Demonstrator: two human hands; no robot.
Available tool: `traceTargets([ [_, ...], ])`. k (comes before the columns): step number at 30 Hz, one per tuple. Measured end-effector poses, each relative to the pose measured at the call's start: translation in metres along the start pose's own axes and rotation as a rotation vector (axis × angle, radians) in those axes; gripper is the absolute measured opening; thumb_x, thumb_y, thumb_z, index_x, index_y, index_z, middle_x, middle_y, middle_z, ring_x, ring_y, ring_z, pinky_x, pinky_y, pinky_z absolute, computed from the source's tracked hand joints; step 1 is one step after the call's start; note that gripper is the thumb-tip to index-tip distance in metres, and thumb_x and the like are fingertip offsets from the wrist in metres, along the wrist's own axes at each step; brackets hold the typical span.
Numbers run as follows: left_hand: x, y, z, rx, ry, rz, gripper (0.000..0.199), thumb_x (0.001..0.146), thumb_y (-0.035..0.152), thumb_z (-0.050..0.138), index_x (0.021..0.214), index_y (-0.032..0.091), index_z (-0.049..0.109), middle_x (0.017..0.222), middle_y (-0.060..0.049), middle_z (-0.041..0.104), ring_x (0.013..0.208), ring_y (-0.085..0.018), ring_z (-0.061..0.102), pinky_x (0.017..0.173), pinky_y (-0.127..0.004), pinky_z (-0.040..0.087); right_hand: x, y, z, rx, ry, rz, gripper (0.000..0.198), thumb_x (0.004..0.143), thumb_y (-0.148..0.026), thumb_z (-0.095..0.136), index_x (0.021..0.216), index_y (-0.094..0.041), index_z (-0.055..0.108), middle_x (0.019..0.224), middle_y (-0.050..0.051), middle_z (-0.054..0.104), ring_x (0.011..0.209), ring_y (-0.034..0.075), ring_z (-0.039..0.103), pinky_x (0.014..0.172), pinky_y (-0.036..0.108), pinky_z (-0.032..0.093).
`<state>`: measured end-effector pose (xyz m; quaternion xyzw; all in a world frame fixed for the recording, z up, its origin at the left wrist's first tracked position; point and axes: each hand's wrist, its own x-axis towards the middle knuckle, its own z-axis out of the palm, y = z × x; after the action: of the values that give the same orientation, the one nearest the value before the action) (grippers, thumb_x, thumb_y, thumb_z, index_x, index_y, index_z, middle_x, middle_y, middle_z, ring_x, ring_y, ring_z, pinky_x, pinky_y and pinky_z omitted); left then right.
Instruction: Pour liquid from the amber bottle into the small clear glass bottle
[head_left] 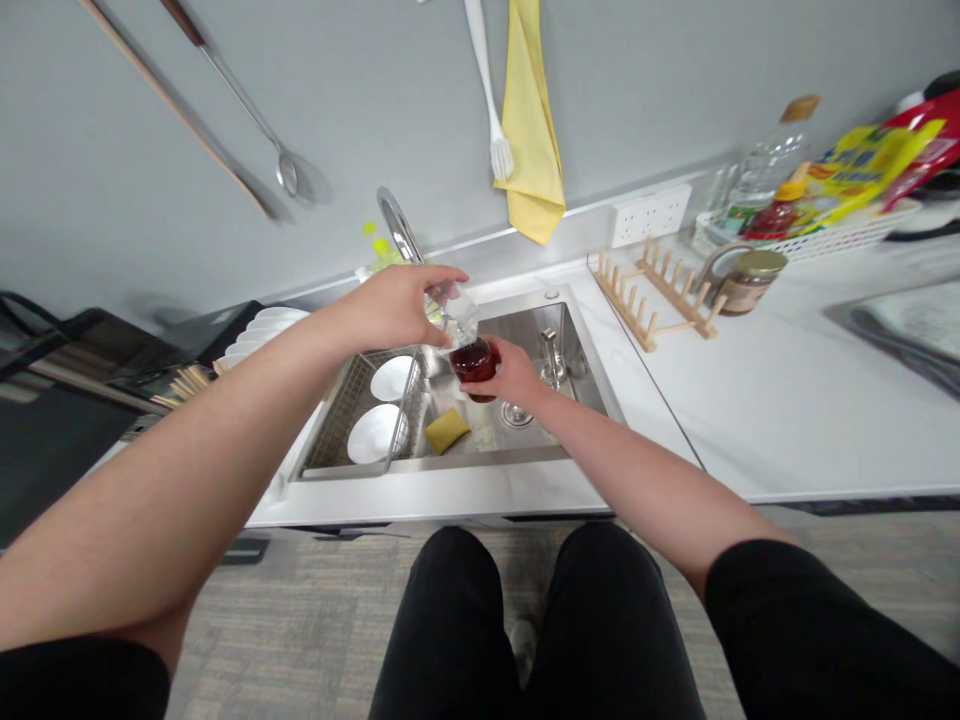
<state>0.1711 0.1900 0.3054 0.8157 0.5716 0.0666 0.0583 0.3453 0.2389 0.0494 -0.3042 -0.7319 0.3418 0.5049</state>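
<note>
Above the sink (495,440), my left hand (401,305) is closed around a clear glass (459,318), which looks tilted. Just below and to its right, my right hand (517,375) grips a dark red cup (474,362). The two vessels overlap in view, so I cannot tell whether they touch, nor whether the red is liquid or the cup's own colour. Under my hands a yellow sponge (447,431) lies in the sink. White bowls (375,434) sit in a wire basket (324,425) on the sink's left side.
Behind my left hand rises the faucet (400,225). A wooden plate rack (652,295) and a jar (752,282) stand right of the sink. Farther right, a white basket (847,235) holds bottles and packets. A yellow cloth (534,130) and a white brush (491,100) hang on the wall.
</note>
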Motion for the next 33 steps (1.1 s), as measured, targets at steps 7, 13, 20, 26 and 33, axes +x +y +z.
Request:
traceTargets([
  [7, 0.001, 0.007, -0.005, 0.039, -0.036, -0.008, 0.104, 0.069, 0.041, 0.1, 0.167, 0.03, 0.067, 0.147, -0.009, 0.081, 0.134, -0.034, 0.075, 0.12, -0.044, 0.054, 0.0, -0.001, -0.001, 0.018, -0.021, 0.01, 0.086, 0.061, -0.059, 0.111, 0.135, -0.029, 0.077, 0.124, 0.007, 0.088, 0.115, 0.039, 0.084, 0.108, 0.058, 0.065],
  [13, 0.004, 0.005, -0.005, 0.066, -0.04, 0.005, 0.105, 0.067, 0.042, 0.102, 0.166, 0.03, 0.069, 0.145, -0.01, 0.081, 0.134, -0.038, 0.075, 0.119, -0.046, 0.054, -0.001, -0.002, -0.001, 0.017, -0.024, 0.016, 0.084, 0.061, -0.062, 0.11, 0.13, -0.029, 0.077, 0.123, 0.008, 0.088, 0.113, 0.039, 0.084, 0.104, 0.057, 0.064],
  [20, 0.01, 0.006, -0.006, 0.121, -0.054, 0.022, 0.106, 0.066, 0.044, 0.102, 0.166, 0.03, 0.069, 0.14, -0.01, 0.082, 0.129, -0.037, 0.077, 0.117, -0.045, 0.055, -0.002, -0.006, -0.003, 0.015, -0.031, 0.04, 0.081, 0.061, -0.06, 0.11, 0.128, -0.029, 0.078, 0.122, 0.008, 0.088, 0.112, 0.038, 0.084, 0.103, 0.056, 0.064],
  [26, 0.013, 0.01, -0.007, 0.165, -0.045, 0.035, 0.106, 0.065, 0.044, 0.101, 0.166, 0.031, 0.069, 0.138, -0.009, 0.083, 0.124, -0.036, 0.078, 0.113, -0.043, 0.056, -0.001, -0.011, -0.007, 0.063, -0.053, 0.034, 0.08, 0.062, -0.062, 0.11, 0.126, -0.027, 0.077, 0.12, 0.008, 0.088, 0.108, 0.035, 0.083, 0.1, 0.051, 0.064],
  [33, 0.013, 0.011, -0.008, 0.185, -0.057, 0.037, 0.106, 0.066, 0.048, 0.101, 0.165, 0.032, 0.069, 0.137, -0.007, 0.084, 0.125, -0.035, 0.078, 0.114, -0.041, 0.056, 0.0, -0.008, -0.005, 0.038, -0.05, 0.027, 0.08, 0.063, -0.063, 0.109, 0.127, -0.027, 0.077, 0.122, 0.008, 0.088, 0.11, 0.037, 0.083, 0.101, 0.052, 0.063],
])
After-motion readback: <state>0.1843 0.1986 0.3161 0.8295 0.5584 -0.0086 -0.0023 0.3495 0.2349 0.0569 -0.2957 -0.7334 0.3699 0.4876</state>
